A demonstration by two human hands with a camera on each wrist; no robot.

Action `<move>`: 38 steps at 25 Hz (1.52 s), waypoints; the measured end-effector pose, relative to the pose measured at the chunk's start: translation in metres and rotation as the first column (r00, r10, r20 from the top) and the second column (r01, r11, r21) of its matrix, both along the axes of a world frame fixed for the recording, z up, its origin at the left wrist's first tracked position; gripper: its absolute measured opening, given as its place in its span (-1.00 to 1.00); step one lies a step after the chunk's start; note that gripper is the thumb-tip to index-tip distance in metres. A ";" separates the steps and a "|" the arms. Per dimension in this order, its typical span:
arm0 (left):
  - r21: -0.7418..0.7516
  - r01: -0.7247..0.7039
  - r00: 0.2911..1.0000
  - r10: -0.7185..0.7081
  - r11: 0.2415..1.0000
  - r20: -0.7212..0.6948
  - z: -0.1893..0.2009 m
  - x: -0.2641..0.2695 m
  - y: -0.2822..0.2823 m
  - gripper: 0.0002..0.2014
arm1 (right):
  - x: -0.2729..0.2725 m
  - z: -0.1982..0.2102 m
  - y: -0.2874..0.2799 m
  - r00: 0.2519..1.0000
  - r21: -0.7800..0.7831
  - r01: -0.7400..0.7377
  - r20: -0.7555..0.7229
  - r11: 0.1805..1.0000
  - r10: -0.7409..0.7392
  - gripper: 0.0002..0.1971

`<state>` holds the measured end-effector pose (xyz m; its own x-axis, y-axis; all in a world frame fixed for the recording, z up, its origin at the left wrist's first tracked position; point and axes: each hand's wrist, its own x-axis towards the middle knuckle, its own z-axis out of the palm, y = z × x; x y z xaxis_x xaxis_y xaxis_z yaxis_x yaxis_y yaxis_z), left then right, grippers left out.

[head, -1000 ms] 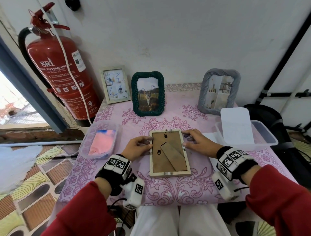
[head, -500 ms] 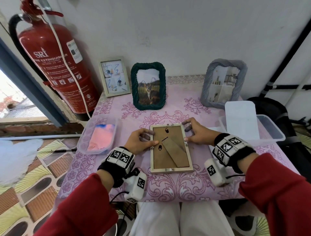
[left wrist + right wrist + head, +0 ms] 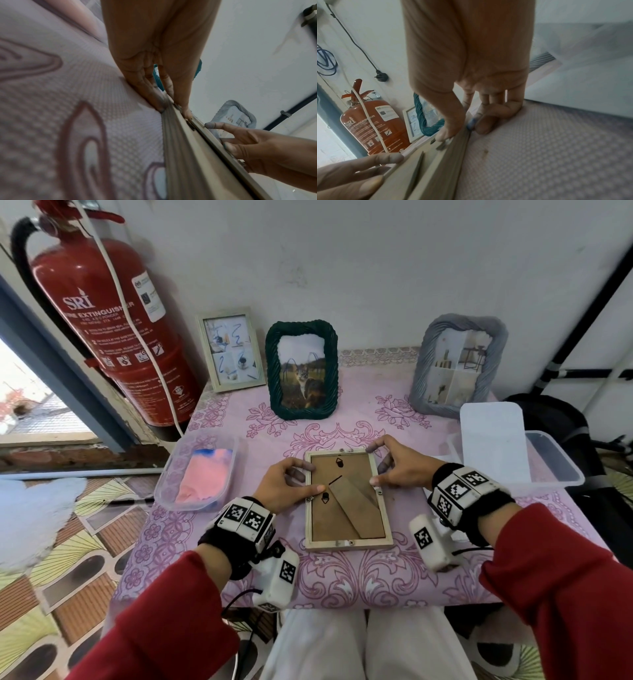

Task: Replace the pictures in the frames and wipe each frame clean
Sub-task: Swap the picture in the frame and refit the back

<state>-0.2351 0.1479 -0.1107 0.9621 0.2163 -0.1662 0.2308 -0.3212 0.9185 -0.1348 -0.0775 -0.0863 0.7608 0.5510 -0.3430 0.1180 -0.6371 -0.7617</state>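
Note:
A light wooden frame [image 3: 346,537] lies face down in the middle of the table, its brown backing board and folded stand up. My left hand [image 3: 291,486] holds its left edge, thumb on the board by a turn clip, fingers against the outer side; the left wrist view shows that left hand [image 3: 163,54] pinching the frame [image 3: 197,155]. My right hand [image 3: 394,467] holds the right edge, index finger at the far corner. In the right wrist view the right hand [image 3: 471,54] has its thumb on a clip of the frame [image 3: 436,169].
A small white frame [image 3: 233,350], a green rope frame [image 3: 301,369] and a grey frame [image 3: 459,364] stand at the back. A tub with pink cloth [image 3: 198,470] sits left. A clear tub [image 3: 555,463] with a white sheet [image 3: 493,446] sits right. A fire extinguisher [image 3: 113,330] stands far left.
My left thumb has slid from the frame's left edge onto the backing board. My right thumb has come down to the clip on the right edge. The frame has not moved.

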 end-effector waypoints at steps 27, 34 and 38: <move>-0.173 0.096 0.995 -0.097 0.980 0.000 0.002 -0.008 0.002 -0.71 | -0.014 0.003 -0.006 0.997 0.095 0.011 -0.073 0.995 -0.004 -0.56; -0.016 0.173 0.980 -0.171 0.985 0.102 -0.005 -0.022 0.008 -0.80 | -0.038 0.004 -0.021 0.939 0.039 -0.024 0.344 0.999 0.009 -0.76; 0.001 0.207 0.961 -0.203 0.978 0.185 -0.006 -0.026 0.006 -0.82 | -0.047 0.002 -0.015 0.868 0.063 -0.047 0.496 0.997 0.009 -0.75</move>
<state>-0.2609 0.1537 -0.1163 0.9998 0.0098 0.0151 -0.0111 -0.3264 0.9452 -0.1819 -0.0927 -0.0842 0.8041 0.5833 0.1152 0.5085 -0.5743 -0.6415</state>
